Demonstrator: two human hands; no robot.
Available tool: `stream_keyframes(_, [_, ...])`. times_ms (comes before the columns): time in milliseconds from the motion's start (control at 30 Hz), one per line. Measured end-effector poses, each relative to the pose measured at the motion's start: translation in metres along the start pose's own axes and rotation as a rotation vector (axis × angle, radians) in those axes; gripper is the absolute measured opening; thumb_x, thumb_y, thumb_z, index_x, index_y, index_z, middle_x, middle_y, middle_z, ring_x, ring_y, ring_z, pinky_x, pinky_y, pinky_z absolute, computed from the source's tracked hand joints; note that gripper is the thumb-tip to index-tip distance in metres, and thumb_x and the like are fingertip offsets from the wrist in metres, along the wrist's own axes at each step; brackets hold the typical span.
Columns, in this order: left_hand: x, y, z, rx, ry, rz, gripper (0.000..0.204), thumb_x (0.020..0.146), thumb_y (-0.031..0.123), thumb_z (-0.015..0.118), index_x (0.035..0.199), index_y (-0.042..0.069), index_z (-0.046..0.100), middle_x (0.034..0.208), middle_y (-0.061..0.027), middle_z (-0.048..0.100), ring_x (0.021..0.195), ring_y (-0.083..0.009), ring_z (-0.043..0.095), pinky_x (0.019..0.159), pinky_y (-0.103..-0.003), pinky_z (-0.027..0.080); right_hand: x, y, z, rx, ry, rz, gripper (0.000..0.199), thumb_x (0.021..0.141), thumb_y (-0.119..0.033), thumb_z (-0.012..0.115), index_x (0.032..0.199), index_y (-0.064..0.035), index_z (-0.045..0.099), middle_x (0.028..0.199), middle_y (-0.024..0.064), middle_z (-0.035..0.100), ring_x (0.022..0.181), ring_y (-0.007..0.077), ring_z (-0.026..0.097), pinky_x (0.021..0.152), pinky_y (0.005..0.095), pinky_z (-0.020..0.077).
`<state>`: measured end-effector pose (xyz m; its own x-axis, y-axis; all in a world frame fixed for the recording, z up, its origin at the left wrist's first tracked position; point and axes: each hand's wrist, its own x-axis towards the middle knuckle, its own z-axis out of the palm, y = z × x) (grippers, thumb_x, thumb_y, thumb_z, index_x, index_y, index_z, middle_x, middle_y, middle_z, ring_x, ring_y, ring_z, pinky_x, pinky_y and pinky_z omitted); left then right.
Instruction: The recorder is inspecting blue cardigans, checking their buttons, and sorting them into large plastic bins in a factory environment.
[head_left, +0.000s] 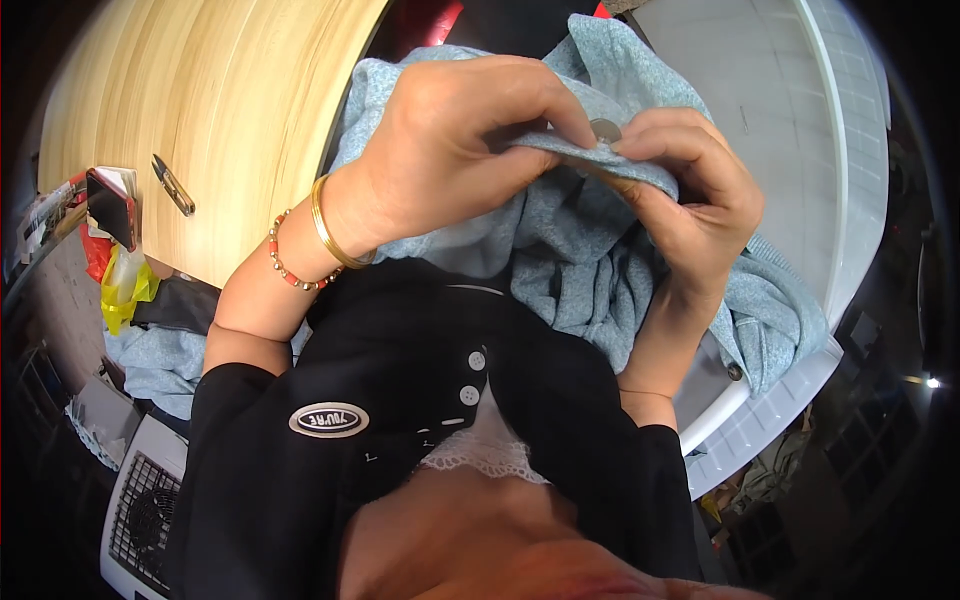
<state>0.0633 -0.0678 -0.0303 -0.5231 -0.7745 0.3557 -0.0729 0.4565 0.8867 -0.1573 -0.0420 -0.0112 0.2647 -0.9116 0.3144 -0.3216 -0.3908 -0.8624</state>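
Observation:
A light blue heathered knit garment (580, 220) lies bunched in front of me, spilling over the edge of a white bin. Both hands lift one folded edge of it. My left hand (450, 150) pinches that edge between thumb and fingers. On the other side of a round greyish button (605, 130), my right hand (695, 180) grips the same edge, its fingertips touching the button. Whether a needle or thread is between the fingers cannot be made out. A dark button (735, 372) shows on the garment's lower right part.
A wood-grain table (230, 90) stands at the left, with a snips-like tool (174, 186) and a phone (112, 208) near its edge. The large white plastic bin (760, 60) is at the right. Yellow and red bags (125, 285) and more blue fabric (155, 360) lie lower left.

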Motion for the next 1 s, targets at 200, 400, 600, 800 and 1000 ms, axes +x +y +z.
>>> stream_keyframes(200, [0.003, 0.002, 0.005, 0.132, 0.043, 0.126, 0.029, 0.066, -0.014, 0.062, 0.093, -0.003, 0.067, 0.088, -0.0117, 0.067, 0.082, -0.0231, 0.066, 0.071, -0.029, 0.053, 0.001, -0.005, 0.000, -0.128, 0.063, -0.085, 0.027, 0.057, 0.009, 0.067, 0.082, 0.0008, 0.068, 0.082, 0.0095, 0.067, 0.075, 0.0184, 0.065, 0.065, 0.0257, 0.0507])
stream_keyframes(400, [0.006, -0.001, 0.013, 0.197, 0.095, 0.239, 0.030, 0.067, -0.012, 0.064, 0.095, -0.004, 0.066, 0.088, -0.0134, 0.066, 0.080, -0.0251, 0.066, 0.071, -0.031, 0.054, 0.001, -0.017, 0.000, -0.249, 0.080, -0.072, 0.026, 0.059, 0.008, 0.070, 0.083, 0.0008, 0.068, 0.080, 0.0095, 0.066, 0.073, 0.0193, 0.065, 0.062, 0.0264, 0.0502])
stream_keyframes(600, [0.007, -0.001, 0.018, 0.282, 0.154, 0.217, 0.025, 0.070, -0.007, 0.067, 0.094, -0.003, 0.064, 0.085, -0.0120, 0.065, 0.075, -0.0231, 0.065, 0.067, -0.029, 0.053, -0.003, -0.026, 0.003, -0.258, 0.056, -0.066, 0.029, 0.064, 0.010, 0.068, 0.091, 0.0003, 0.068, 0.086, 0.0106, 0.066, 0.076, 0.0222, 0.065, 0.064, 0.0286, 0.0507])
stream_keyframes(800, [0.017, -0.009, 0.004, 0.310, 0.096, 0.116, 0.017, 0.081, 0.000, 0.065, 0.097, 0.001, 0.062, 0.083, -0.0061, 0.060, 0.065, -0.0154, 0.053, 0.058, -0.025, 0.043, -0.016, -0.047, -0.030, -0.697, 0.142, 0.092, 0.029, 0.074, 0.008, 0.063, 0.101, -0.0029, 0.068, 0.098, 0.0119, 0.065, 0.086, 0.0246, 0.065, 0.072, 0.0307, 0.0509])
stream_keyframes(1000, [-0.010, -0.024, -0.038, 0.560, -0.090, -0.099, 0.011, 0.082, 0.005, 0.064, 0.093, 0.002, 0.066, 0.086, -0.0069, 0.065, 0.080, -0.0232, 0.058, 0.072, -0.033, 0.047, -0.040, -0.040, -0.061, -0.718, 0.203, 0.175, 0.022, 0.082, 0.008, 0.062, 0.098, -0.0042, 0.071, 0.096, 0.0086, 0.065, 0.087, 0.0175, 0.063, 0.074, 0.0257, 0.0471])
